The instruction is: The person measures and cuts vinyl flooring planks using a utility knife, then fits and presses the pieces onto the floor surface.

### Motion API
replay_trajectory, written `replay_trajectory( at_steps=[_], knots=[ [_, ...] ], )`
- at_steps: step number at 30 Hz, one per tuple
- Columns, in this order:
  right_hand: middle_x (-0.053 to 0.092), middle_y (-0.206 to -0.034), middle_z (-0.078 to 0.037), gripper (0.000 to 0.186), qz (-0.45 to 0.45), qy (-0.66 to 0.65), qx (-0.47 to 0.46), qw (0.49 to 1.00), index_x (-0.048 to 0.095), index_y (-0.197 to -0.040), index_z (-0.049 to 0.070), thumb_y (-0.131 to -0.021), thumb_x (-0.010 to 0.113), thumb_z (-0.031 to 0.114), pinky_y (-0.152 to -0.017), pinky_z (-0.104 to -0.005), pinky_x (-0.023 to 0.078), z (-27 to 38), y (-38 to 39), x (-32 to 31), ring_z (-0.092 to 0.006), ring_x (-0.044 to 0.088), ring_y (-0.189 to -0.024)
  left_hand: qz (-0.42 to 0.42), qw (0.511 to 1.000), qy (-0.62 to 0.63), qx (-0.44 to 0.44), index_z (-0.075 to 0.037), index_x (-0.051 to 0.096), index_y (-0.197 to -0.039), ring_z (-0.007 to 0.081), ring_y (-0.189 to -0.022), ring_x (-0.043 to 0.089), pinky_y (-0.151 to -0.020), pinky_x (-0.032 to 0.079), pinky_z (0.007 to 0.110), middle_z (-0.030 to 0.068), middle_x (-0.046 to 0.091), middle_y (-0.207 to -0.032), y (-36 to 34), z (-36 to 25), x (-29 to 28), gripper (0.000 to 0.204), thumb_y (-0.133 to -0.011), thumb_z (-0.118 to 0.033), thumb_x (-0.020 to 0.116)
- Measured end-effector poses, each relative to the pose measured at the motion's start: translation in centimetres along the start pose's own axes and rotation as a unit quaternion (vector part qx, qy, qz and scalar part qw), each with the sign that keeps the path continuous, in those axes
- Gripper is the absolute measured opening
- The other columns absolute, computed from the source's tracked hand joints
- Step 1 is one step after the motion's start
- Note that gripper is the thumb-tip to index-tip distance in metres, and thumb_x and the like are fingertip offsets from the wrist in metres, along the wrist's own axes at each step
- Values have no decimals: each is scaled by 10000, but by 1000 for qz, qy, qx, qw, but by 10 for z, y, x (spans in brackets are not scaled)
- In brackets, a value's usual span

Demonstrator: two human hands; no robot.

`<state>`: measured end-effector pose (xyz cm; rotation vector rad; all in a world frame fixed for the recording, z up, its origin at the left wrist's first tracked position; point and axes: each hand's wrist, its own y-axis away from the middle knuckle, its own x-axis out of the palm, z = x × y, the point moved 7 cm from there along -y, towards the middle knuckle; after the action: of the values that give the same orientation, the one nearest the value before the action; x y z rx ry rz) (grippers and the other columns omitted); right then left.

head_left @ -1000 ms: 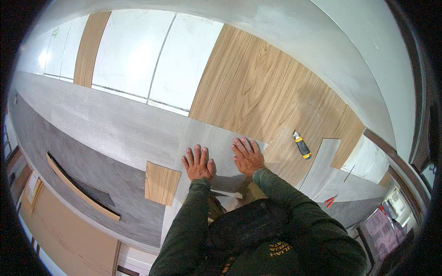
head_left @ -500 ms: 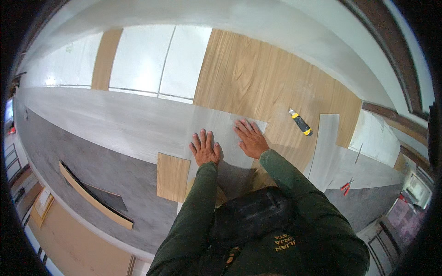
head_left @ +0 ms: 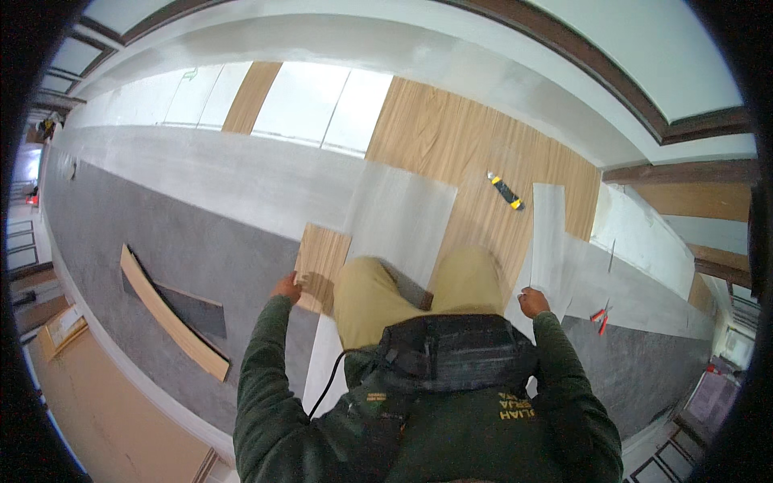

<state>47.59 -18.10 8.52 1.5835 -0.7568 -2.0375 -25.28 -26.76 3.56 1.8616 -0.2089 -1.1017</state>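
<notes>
My left hand (head_left: pixel 287 287) is curled at the left edge of a small wood-look plank piece (head_left: pixel 320 249), beside my left leg. My right hand (head_left: pixel 534 303) is low at my right, fingers curled beside a narrow grey strip (head_left: pixel 549 221); what they grip, if anything, is unclear. A grey sheet (head_left: pixel 403 211) lies before my khaki knees, against larger wood-look flooring (head_left: pixel 427 121). A black-and-yellow utility knife (head_left: pixel 506 191) lies on that flooring. Red-handled pliers (head_left: pixel 602 320) lie at the right.
A curved light board (head_left: pixel 173 314) and a dark offcut (head_left: pixel 201 310) lie on grey flooring at the left. White tiles (head_left: pixel 302 101) border the far wall. A dark wooden frame (head_left: pixel 668 129) is at upper right, a brown board (head_left: pixel 97 402) at lower left.
Both hands have left the middle grey sheet and moved out and back, left to the small wood-look piece, right beside the narrow strip. My knees now show; the view has shifted.
</notes>
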Motion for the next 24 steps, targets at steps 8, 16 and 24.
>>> replay_trajectory(
  at_steps=[8, 16, 24],
  knots=[
    [677, -1002, -230, 308, 10, -48, -71, 996, 665, -1027, 12, -874, 535, 244, -791, -482, 527, -24, 22, 61, -414, 653, -893, -102, 954, 241, -144, -11, 471, -1400, 388, -1234, 542, -1035, 435, 439, 247, 539, -1364, -12, 139, 184, 708, -810, -341, 678],
    [685, -1025, -213, 330, -64, -137, -101, 983, 658, -1088, 11, -890, 588, 265, -817, -451, 527, -43, 35, 80, -381, 658, -954, -183, 865, 406, -233, 128, 520, -1278, 429, -1224, 535, -1018, 434, 458, 316, 546, -1315, -6, 138, 235, 716, -768, -353, 664],
    [698, -963, -209, 388, -58, -146, -104, 982, 610, -1184, 4, -888, 645, 252, -835, -396, 521, -90, 45, 100, -306, 680, -928, -213, 807, 485, -261, 136, 598, -1132, 451, -1124, 588, -947, 471, 466, 321, 620, -1179, -9, 67, 226, 523, -765, -236, 581]
  ],
)
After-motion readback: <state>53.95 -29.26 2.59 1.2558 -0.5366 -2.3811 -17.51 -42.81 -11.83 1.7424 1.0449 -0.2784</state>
